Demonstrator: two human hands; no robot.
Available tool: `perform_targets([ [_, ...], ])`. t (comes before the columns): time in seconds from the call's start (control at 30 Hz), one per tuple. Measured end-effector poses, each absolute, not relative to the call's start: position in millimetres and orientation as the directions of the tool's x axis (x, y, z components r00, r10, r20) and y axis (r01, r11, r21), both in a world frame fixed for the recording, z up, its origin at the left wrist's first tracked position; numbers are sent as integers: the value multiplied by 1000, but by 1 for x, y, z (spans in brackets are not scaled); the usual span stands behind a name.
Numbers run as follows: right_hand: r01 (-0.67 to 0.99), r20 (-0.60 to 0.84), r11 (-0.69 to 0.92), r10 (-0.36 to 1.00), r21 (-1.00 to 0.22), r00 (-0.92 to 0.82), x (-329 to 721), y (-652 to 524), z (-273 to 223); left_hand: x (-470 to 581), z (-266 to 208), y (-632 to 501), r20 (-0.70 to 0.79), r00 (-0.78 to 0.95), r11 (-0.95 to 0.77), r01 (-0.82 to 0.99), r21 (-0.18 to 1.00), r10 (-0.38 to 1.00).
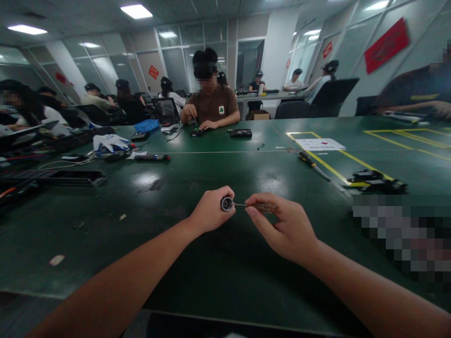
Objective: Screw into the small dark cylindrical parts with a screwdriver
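Head view, sole view.

Item 1: round dark part (pixel 227 203), approx. ctr of frame, raised over the green table (pixel 211 281), open ring face turned toward you. Your left hand (pixel 213 211): fingers clamped round its body, curled away from you; most of it hidden in the grip. Handling (est.): light, prob. stiff, smooth wall so may roll or slip; rim could chip. Best hold: round the outer wall, fingertips clear of the opening.

Item 2: slim tool w/ thin metal shaft & clear-ish handle (pixel 264 207), just R of ctr, roughly level. Your right hand (pixel 289 225): thumb & fingers pinched together on the handle. Shaft runs L to the right edge of item 1; can't tell if the tip is in it or only touching. Handling (est.): v. light, rigid, slick handle; thin shaft could skid sideways. Best hold: handle, near the shaft end, for control.

Surroundings:
- Yellow-black screwdriver (pixel 306 158), R of ctr, lying diagonal.
- Black bracket-like pcs (pixel 377 182), mid right.
- White sheet (pixel 320 144), upper R of ctr.
- White gloves (pixel 110 143), mid left.
- Blue tray (pixel 147 125), upper L of ctr.
- Co-worker in brown shirt (pixel 211 103), upper ctr, own hands on small pcs.
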State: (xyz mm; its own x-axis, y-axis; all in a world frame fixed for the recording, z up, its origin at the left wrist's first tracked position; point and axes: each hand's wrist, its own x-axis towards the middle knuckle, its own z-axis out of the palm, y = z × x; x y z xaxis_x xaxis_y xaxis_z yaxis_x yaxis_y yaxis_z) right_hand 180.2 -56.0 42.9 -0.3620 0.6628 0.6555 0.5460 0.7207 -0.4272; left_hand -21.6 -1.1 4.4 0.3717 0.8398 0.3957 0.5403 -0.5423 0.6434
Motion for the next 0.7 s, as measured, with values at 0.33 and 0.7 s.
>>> perform_targets([
  [0.33,541,635,724,666,-428,-391,182,-54,41,-22,4,-2,390,400,-559,574,599,829],
  [0.7,544,656,705,679,-455,-331,183,-57,42,-23,5,-1,419,395,-576,550,605,817],
])
